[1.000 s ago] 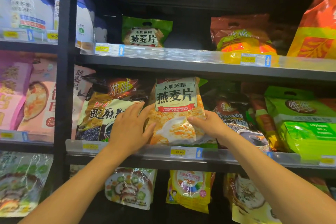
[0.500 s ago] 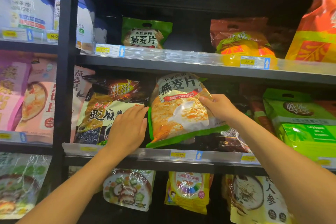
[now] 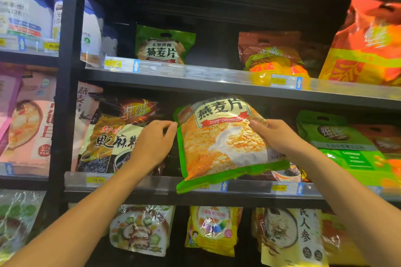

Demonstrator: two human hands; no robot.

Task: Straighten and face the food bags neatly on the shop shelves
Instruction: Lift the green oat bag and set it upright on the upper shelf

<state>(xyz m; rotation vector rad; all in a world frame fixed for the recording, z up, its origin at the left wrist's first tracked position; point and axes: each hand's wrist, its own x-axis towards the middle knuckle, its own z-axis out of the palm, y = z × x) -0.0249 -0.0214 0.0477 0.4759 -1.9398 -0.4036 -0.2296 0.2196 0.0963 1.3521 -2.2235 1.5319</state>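
- Oat bag (image 3: 219,147) at the front of the middle shelf (image 3: 338,97), askew and not seated: its lower left corner hangs out over the price rail (image 3: 152,184).
- Right hand (image 3: 280,136) grips the bag's upper right edge, thumb on the front face and fingers (image 3: 268,124) curled round the side.
- Left hand (image 3: 152,145) is in front of the sesame bag (image 3: 108,136), fingers bent, tips at the oat bag's upper left corner. Cannot tell if they pinch it or only touch it.
- Judged step: squaring the oat bag and standing it face-out in the gap.
- Risk: the bag is probably carried by one edge grip, and glossy film could slip, so it may drop off the rail.
- Risk: the bottom seam may catch on the rail when pushed back, so the bag folds or ends up crooked.
- Risk: pushing it in could knock the sesame bag or the green bag (image 3: 334,134) on the right, both close by.
- Risk: soft, shifting contents mean it may slump forward once let go.
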